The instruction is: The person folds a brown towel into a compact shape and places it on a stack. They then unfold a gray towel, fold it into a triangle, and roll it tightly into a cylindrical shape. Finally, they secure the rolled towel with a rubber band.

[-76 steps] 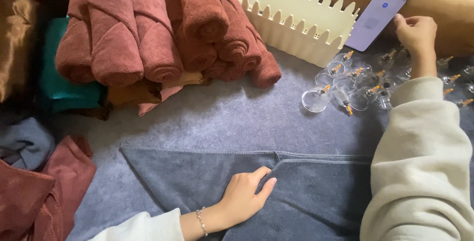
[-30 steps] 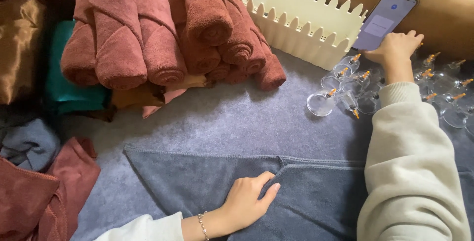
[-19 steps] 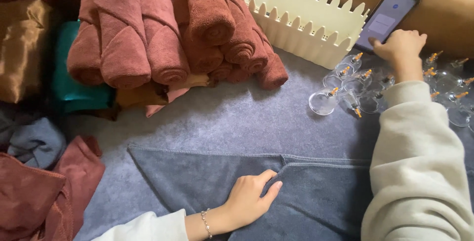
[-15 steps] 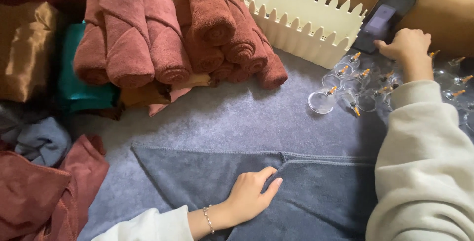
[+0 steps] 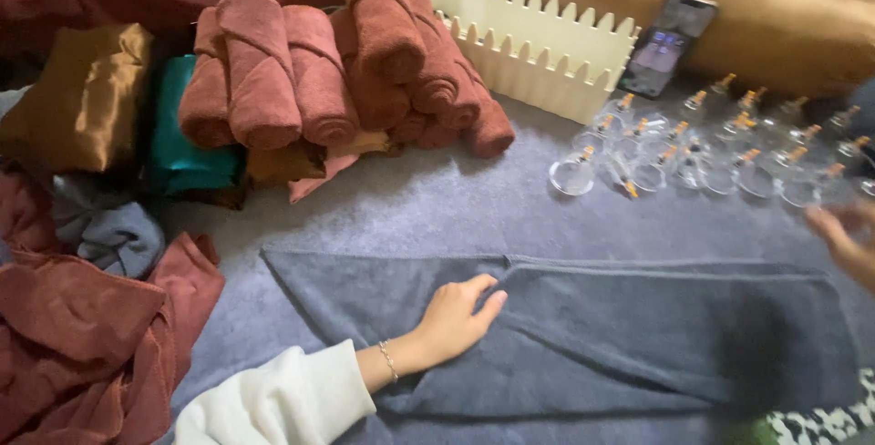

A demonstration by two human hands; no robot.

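Note:
My left hand (image 5: 453, 317) lies flat on a folded grey towel (image 5: 620, 336), fingers together near its folded edge, holding nothing. My right hand (image 5: 849, 240) is blurred at the right edge, above the towel's far end, fingers apart and empty. A dark-screened phone (image 5: 668, 44) leans against a cream picket-shaped basket (image 5: 538, 44), apart from both hands. Several clear glass cups with orange tips (image 5: 702, 149) lie between the phone and the towel.
A stack of rolled rust-red towels (image 5: 337, 71) sits at the back. Loose rust-red cloth (image 5: 82, 336), a grey cloth (image 5: 114, 235), teal fabric (image 5: 182, 149) and gold satin (image 5: 82, 103) lie at the left. A tan cushion (image 5: 775, 17) is behind the cups.
My right hand has left the phone and swung down to the right end of the towel. The phone's screen has gone dark. The view shifted right; my left hand stayed put.

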